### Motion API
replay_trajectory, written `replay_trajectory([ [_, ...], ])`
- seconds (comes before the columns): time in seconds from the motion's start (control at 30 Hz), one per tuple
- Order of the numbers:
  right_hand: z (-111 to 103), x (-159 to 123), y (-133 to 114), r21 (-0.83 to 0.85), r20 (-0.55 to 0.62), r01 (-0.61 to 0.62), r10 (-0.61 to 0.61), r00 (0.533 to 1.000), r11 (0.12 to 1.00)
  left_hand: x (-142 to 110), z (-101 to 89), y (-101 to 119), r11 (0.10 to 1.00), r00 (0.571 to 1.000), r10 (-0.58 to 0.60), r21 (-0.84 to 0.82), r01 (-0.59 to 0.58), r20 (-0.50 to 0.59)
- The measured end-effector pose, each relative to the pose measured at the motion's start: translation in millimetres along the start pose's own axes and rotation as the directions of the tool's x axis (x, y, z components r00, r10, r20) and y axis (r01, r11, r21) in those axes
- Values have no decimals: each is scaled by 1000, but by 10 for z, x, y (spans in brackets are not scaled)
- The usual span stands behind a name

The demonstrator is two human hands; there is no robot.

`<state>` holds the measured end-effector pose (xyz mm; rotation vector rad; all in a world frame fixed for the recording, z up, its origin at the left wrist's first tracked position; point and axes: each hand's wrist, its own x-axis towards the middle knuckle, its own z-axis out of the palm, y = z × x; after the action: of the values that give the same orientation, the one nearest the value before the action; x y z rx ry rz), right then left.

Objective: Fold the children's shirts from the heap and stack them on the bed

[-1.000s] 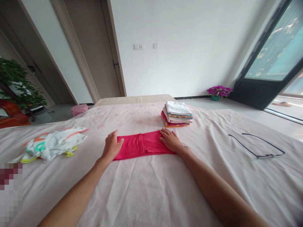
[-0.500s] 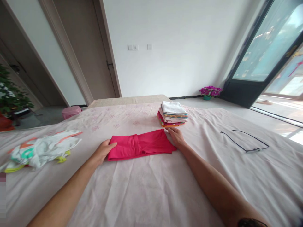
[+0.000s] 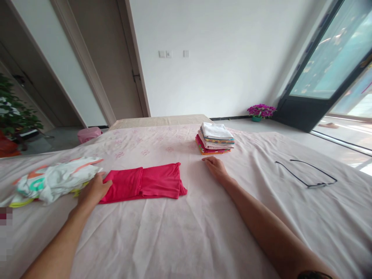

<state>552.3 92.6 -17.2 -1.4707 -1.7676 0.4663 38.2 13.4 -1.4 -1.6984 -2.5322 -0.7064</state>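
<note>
A bright red garment (image 3: 159,180), folded into a long strip with a layered fold across its middle, lies flat on the bed sheet (image 3: 162,236). My left hand (image 3: 97,190) grips its left end, thumb on top and the other fingers partly hidden behind the cloth. To the right of the garment, apart from it, my right hand (image 3: 216,168) rests over the sheet with fingers stretched leftward and nothing visible in them. Just beyond that hand stands a stack of folded clothes (image 3: 216,139), white on top and red and orange at the bottom.
Crumpled white clothing (image 3: 58,180) with orange and yellow parts lies at the left, close to my left hand. Eyeglasses (image 3: 315,184) rest on the sheet at the right. A pink stool (image 3: 89,133) and potted purple flowers (image 3: 261,110) stand on the floor beyond.
The red garment has slid left, pulled by my left hand toward the crumpled clothing. My right hand, earlier at its right end, is now apart from it.
</note>
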Motion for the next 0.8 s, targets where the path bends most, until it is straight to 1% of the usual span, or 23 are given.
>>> replay_trajectory([
  [0.07,13,-2,-3,-94,33,77,-74,997,993,-143,-5,224,990,992,102,108,-93,-81],
  [0.1,21,-6,-11,-137,51,118,-112,992,984,-240,-1,381,974,973,204,120,-190,-112],
  [0.13,28,-14,-22,-173,73,157,-147,986,972,-349,10,556,947,940,321,61,-316,-120],
  [0.17,34,-25,-39,-201,92,193,-178,980,960,-466,28,739,894,890,439,-38,-446,-121],
  [0.2,39,-39,-58,-224,105,222,-203,974,949,-586,53,918,826,837,534,-137,-546,-121],
  [0.23,43,-55,-81,-242,114,242,-220,969,939,-704,83,1085,757,785,610,-213,-617,-109],
  [0.3,47,-85,-133,-270,122,259,-233,965,928,-917,147,1353,651,694,716,-285,-703,-75],
  [0.37,47,-104,-193,-289,136,250,-219,966,924,-1077,202,1512,590,623,782,-304,-748,-13],
  [0.43,50,-100,-270,-307,166,244,-201,966,920,-1173,240,1573,555,566,823,-296,-778,55],
  [0.5,72,-66,-368,-330,206,247,-186,961,911,-1211,260,1571,527,519,848,-278,-803,109],
  [0.6,176,31,-548,-355,259,262,-175,950,897,-1204,270,1531,495,470,869,-252,-831,157],
  [0.7,360,152,-730,-347,322,309,-197,926,885,-1186,273,1509,479,445,876,-229,-848,186],
  [0.8,545,256,-871,-349,387,384,-242,890,855,-1184,272,1507,482,443,871,-204,-852,210],
])
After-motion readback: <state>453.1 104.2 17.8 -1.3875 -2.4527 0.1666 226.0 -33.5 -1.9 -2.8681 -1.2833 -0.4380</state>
